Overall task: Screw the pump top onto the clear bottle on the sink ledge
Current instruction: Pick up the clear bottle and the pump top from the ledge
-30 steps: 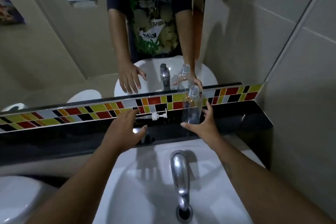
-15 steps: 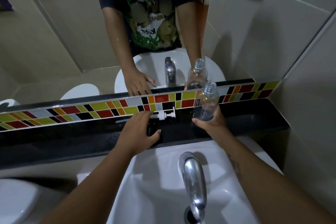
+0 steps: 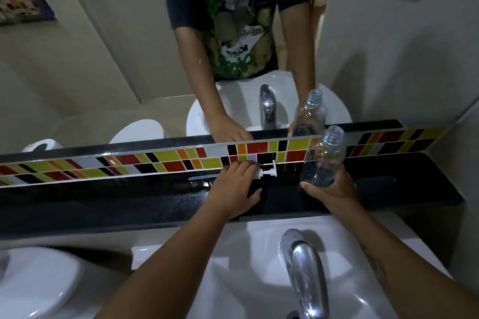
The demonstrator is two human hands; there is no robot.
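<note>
The clear bottle (image 3: 324, 160) has an uncapped threaded neck. My right hand (image 3: 334, 193) grips it around the base and holds it tilted just above the black sink ledge (image 3: 414, 184). The white pump top (image 3: 268, 172) lies on its side on the ledge against the tiled strip. Its thin tube (image 3: 202, 177) points left. My left hand (image 3: 233, 189) is over the pump's collar with the fingertips on it. The thumb is spread apart below, and the pump still rests on the ledge.
A chrome tap (image 3: 305, 274) rises from the white basin (image 3: 233, 280) below my arms. A mirror (image 3: 77, 72) stands behind the multicoloured tile strip (image 3: 155, 160). A white toilet (image 3: 33, 282) is at the lower left, and a tiled wall (image 3: 427, 59) closes the right side.
My right hand closed on the bottle and lifted it off the ledge, tilting it. My left hand moved forward along the ledge until its fingertips reached the pump top.
</note>
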